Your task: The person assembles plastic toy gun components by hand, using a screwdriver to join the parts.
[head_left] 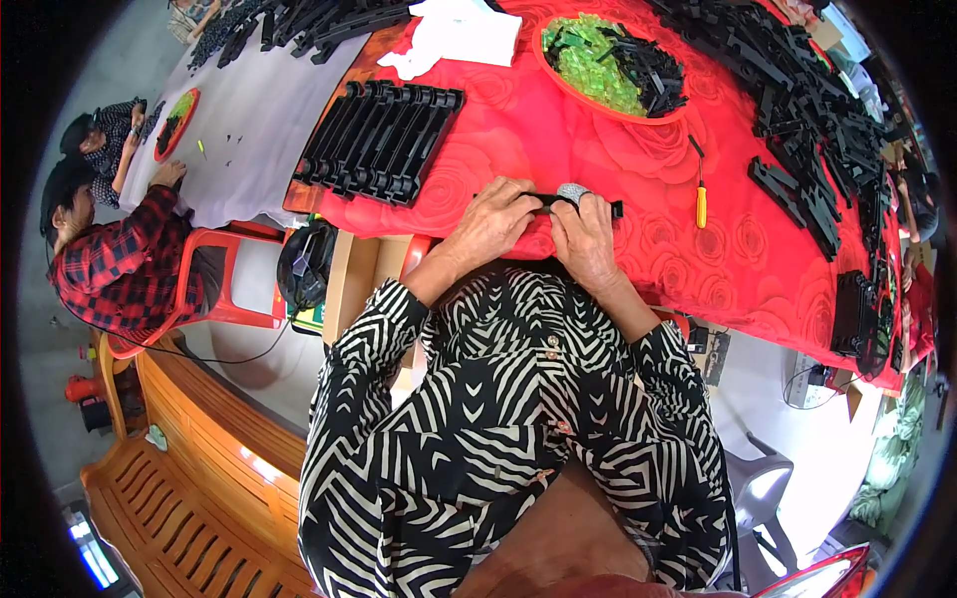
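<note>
A slim black plastic strip is held between my two hands at the near edge of the red-covered table. The fingers of my left hand are closed on its left end. My right hand grips it farther right, and a short end sticks out past the fingers. Something grey and textured wraps one right fingertip. My fingers hide most of the strip. Left of my hands, several black trough-like plastic parts lie side by side in a row. Beyond them, a red-rimmed bowl holds green translucent pieces and small black pieces.
A yellow-handled screwdriver lies on the red cloth to the right. Long black parts are heaped at the far right. White material lies at the back. A person in a checked shirt sits at the grey-covered table on the left.
</note>
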Demonstrator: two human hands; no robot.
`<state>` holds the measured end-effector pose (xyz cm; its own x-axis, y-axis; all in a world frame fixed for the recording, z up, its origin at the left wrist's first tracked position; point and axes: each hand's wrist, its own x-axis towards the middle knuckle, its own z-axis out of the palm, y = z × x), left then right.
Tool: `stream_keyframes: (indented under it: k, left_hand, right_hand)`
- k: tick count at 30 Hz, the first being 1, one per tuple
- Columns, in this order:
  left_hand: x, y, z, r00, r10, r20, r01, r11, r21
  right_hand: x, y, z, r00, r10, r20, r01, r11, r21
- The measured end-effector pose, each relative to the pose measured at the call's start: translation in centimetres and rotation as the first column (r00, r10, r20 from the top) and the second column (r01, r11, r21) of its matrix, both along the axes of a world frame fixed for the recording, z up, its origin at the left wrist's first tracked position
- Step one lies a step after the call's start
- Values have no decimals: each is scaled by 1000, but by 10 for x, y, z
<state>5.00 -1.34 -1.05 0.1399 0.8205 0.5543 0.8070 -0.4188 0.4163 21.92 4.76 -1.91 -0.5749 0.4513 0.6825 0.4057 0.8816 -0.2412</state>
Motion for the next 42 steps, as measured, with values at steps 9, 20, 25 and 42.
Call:
stream_keyframes:
  k: [9, 20, 25, 42]
  left_hand:
    - [2, -1, 2, 1000, -9, -7, 8, 997, -71]
    - [4, 2, 9, 989, -11, -145, -12, 987, -162]
    - [5, 6, 17, 970, -54, -235, 6, 980, -198]
    - [23, -16, 76, 981, 115, -156, -57, 942, 331]
  right_hand:
    - [1, 0, -4, 1000, -5, 27, 6, 1000, -22]
    - [-1, -2, -3, 995, -51, 89, 53, 998, -14]
    - [9, 0, 1, 990, 49, -131, -67, 989, -131]
    - [21, 14, 70, 528, -190, -828, -717, 423, -554]
